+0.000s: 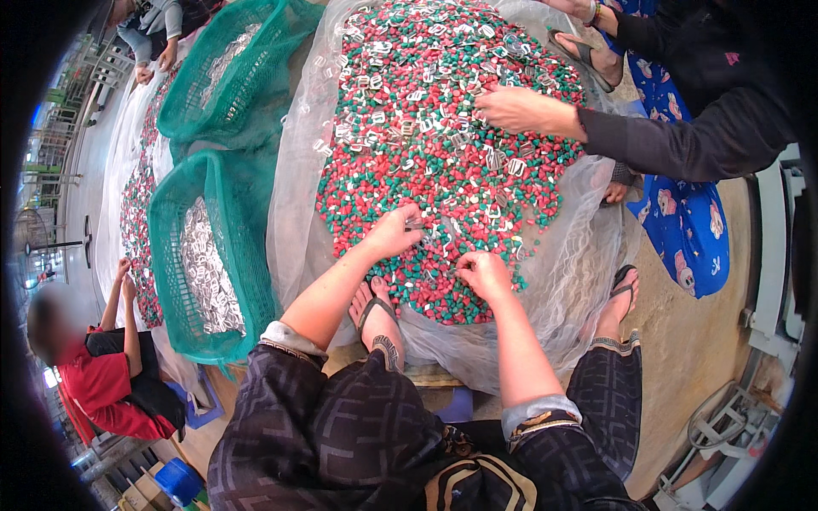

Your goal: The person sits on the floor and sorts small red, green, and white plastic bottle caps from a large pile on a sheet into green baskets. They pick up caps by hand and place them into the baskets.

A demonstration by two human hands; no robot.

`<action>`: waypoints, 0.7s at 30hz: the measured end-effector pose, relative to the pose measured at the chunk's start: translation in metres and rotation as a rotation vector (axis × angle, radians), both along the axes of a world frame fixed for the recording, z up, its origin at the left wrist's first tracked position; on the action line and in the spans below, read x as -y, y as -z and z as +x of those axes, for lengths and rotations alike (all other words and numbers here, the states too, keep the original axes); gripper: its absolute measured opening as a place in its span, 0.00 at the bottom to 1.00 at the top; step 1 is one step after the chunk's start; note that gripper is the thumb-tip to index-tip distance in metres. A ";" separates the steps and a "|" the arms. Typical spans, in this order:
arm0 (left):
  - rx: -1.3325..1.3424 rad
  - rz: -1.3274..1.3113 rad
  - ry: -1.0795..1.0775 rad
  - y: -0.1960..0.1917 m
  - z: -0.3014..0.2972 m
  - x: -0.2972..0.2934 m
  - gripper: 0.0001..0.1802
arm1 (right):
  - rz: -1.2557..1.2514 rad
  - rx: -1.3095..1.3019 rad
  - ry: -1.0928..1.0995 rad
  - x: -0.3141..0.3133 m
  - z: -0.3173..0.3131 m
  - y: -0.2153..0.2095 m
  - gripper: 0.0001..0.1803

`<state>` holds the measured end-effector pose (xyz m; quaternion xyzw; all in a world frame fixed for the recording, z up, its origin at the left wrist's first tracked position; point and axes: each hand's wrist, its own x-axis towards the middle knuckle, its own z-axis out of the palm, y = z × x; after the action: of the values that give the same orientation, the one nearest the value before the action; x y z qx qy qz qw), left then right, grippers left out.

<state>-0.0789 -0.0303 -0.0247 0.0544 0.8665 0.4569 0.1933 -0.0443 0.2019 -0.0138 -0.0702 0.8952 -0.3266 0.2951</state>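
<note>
clips point(409, 128): small pale metal pieces, likely light, stiff and slippery; best pinched one by one by an edge. They lie scattered through the pellets on the mesh.
left hand point(394, 230): fingers pinched together on a clip at the heap's near edge.
right hand point(483, 271): fingers curled together among the pellets; what it holds I cannot tell.
pellets point(443, 183): red, green and white, loose.
mesh point(294, 183): thin sheet on the floor.
basket point(166, 281): green, beside the left hand, holding sorted clips.

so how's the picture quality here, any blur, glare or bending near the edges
Head view: strong fisheye bending, with a black rim round the frame and the green mesh baskets curving at left. Light is even and soft, no hard shadows. Mild sheen on the clear net sheet. The bead pile, left hand and right hand are sharp. A co-worker's face at lower left is blurred.
</note>
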 end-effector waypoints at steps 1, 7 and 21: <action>0.009 -0.108 0.016 -0.001 0.004 -0.003 0.13 | -0.017 0.016 0.001 -0.002 -0.002 0.003 0.09; -0.006 -0.358 0.067 -0.009 0.010 -0.011 0.16 | -0.377 0.181 0.301 -0.019 -0.008 0.027 0.08; 0.132 0.027 0.332 -0.005 0.032 -0.003 0.12 | 0.005 0.049 -0.027 -0.013 0.006 0.007 0.15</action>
<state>-0.0473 -0.0272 -0.0196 0.1690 0.8250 0.4328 0.3217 -0.0387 0.2148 -0.0207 -0.0738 0.8874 -0.3221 0.3215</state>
